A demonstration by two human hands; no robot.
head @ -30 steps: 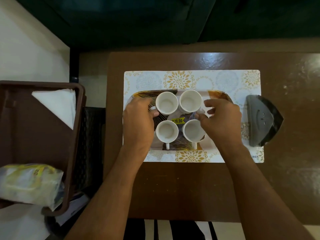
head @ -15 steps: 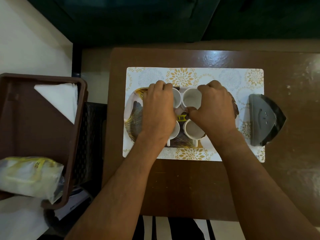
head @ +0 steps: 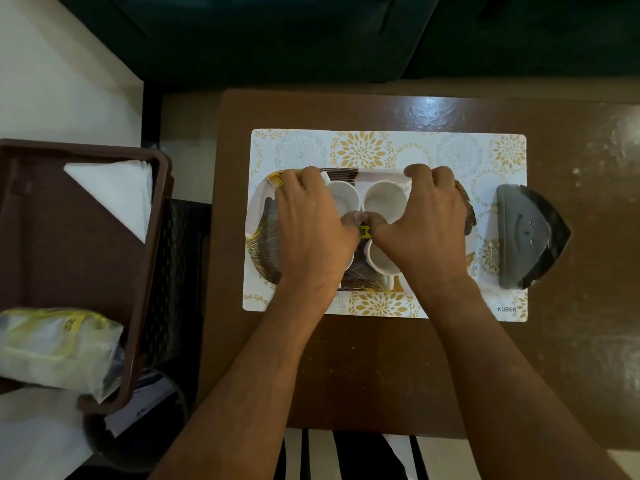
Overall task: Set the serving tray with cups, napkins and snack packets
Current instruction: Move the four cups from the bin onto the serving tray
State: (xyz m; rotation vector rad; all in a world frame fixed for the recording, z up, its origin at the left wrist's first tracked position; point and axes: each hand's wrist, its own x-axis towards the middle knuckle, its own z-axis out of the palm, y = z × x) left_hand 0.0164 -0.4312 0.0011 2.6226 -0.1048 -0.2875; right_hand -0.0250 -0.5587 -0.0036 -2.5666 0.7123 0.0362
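Both hands had closed in since a second earlier: left hand (head: 311, 233) and right hand (head: 420, 226) curled over the cups (head: 384, 202) mid-frame, apparently bunching them on the tray (head: 263, 237); actual grip unclear.

I see tray (head: 263, 233) on placemat (head: 381, 147) on table (head: 381, 368); cups (head: 384, 202) on tray under both hands (head: 313, 233); napkin holder (head: 526, 237) right of tray; basket (head: 69, 271) left of table, napkins (head: 117, 192) and packet (head: 55, 348) inside
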